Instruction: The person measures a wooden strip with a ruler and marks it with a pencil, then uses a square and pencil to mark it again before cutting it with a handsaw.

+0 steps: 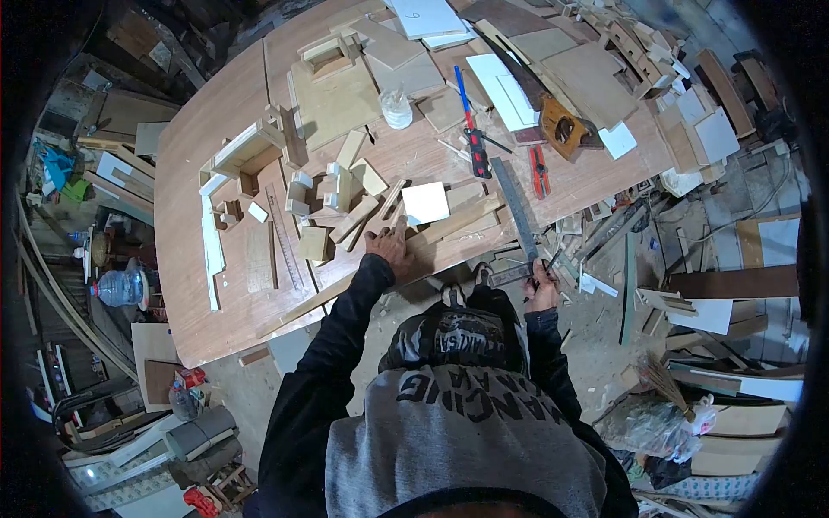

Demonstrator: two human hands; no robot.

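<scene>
The left hand lies flat, fingers spread, on a long strip at the worktop edge, lower middle of the frame. The right hand grips a square laid across it. The strip looks uncut; cut blocks lie just left.

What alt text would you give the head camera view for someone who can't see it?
Seen from above, a person at a cluttered wooden workbench presses the left hand on a long wooden strip while the right hand grips a metal square. Wood offcuts and a handsaw lie around.
</scene>
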